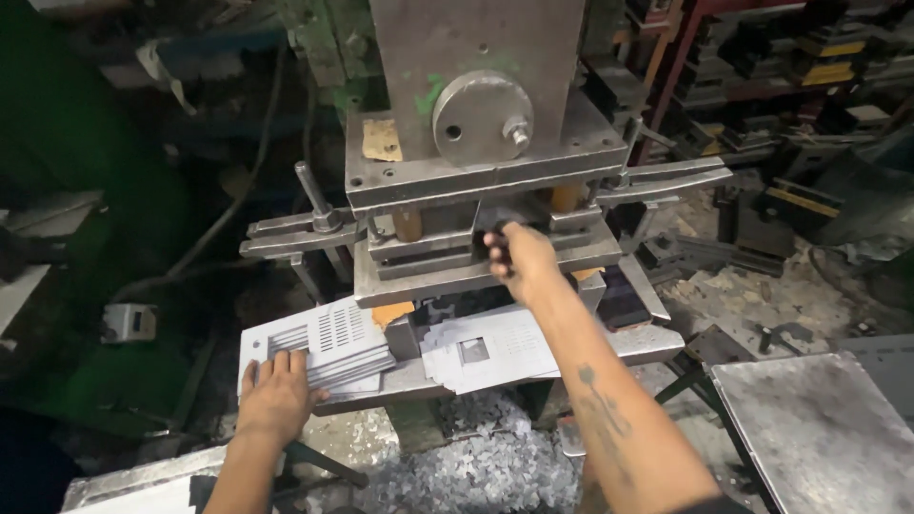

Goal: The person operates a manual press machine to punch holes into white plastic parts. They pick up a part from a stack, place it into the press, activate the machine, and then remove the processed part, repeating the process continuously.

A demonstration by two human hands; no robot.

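A grey metal press (476, 114) stands in front of me. My right hand (522, 262) reaches into the gap of its die block (428, 257), fingers curled around something small and dark that I cannot make out. My left hand (278, 398) rests palm down on the near edge of a stack of thin perforated metal sheets (328, 338) on the press bed at the left. A second pile of punched sheets (495, 347), each with a square hole, lies on the bed under my right forearm.
Metal scrap chips (476, 462) heap on the floor below the press. A steel table top (824, 428) stands at the lower right. Racks with metal parts (790, 67) fill the back right. A lever bar (314, 195) sticks up at the press's left.
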